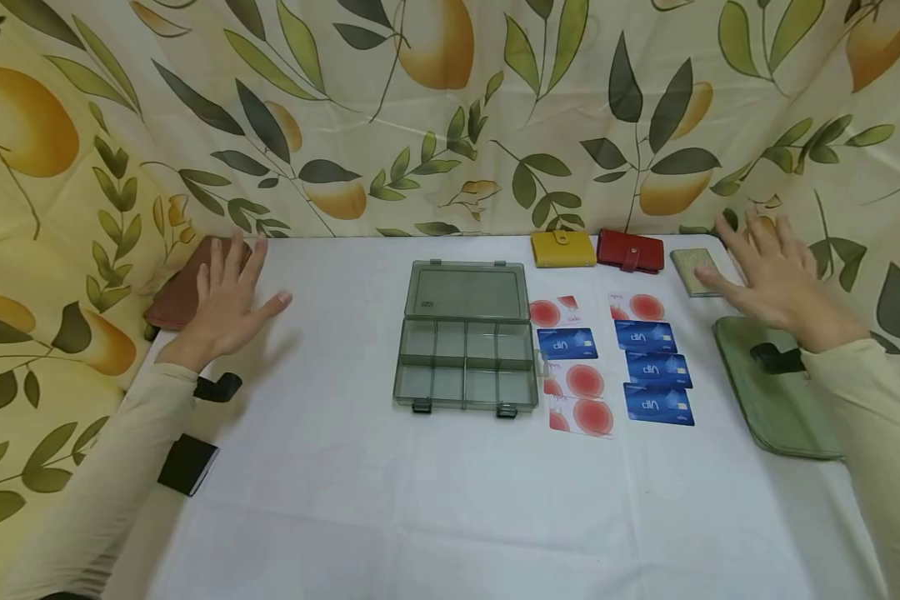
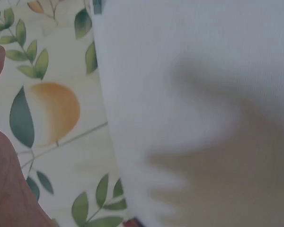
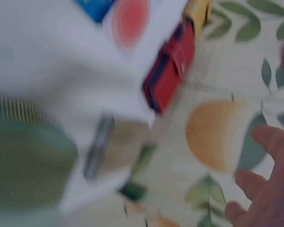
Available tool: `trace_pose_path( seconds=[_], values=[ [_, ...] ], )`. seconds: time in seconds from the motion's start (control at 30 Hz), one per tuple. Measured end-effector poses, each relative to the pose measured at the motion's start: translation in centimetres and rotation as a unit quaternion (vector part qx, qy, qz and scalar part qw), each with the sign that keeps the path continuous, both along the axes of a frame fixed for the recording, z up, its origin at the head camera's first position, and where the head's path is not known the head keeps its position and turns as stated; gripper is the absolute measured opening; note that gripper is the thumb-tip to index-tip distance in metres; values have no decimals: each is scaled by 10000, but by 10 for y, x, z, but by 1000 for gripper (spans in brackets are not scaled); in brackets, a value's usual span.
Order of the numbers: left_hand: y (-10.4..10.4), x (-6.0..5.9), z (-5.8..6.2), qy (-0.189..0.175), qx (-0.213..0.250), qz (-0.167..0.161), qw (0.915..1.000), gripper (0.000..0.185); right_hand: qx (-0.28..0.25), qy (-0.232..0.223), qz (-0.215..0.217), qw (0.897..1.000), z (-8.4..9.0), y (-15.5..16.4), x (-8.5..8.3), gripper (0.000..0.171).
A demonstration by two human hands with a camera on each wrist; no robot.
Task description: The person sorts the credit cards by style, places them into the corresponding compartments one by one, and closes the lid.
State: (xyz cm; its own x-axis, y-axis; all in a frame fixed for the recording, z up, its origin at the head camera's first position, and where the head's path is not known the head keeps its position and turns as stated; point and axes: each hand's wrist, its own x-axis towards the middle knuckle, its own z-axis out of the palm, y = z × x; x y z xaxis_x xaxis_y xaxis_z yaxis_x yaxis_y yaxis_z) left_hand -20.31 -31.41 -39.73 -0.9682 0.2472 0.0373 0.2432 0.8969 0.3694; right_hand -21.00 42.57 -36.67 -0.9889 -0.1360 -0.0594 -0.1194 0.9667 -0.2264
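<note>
Brown wallet [image 1: 183, 287] beneath flat left hand [image 1: 225, 304]

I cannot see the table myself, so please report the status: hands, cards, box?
Left hand open above brown wallet. Right hand open near beige wallet. Organizer box open, compartments empty; cards beside it, unobstructed.

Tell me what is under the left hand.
The left hand hovers with spread fingers above a brown wallet at the table's far left corner. The hand covers the wallet's right part, so nothing there is visible.
</note>
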Motion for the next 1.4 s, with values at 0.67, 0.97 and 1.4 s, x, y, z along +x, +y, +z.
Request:
trace_pose_path(
  seconds=[0.67,0.97,1.4],
  values=[
    [129,58,-72,-1442,2206,-1570,9518,120,-1516,-598,1375,9770,-75,-112,25,57],
    [153,71,-75,-1407,1975,-1475,9589,126,-1414,-854,1244,9784,-75,-115,20,62],
    [155,73,-82,-1331,1996,-1226,9630,123,-1368,-1118,1261,9762,-71,-119,11,58]
  ],
)
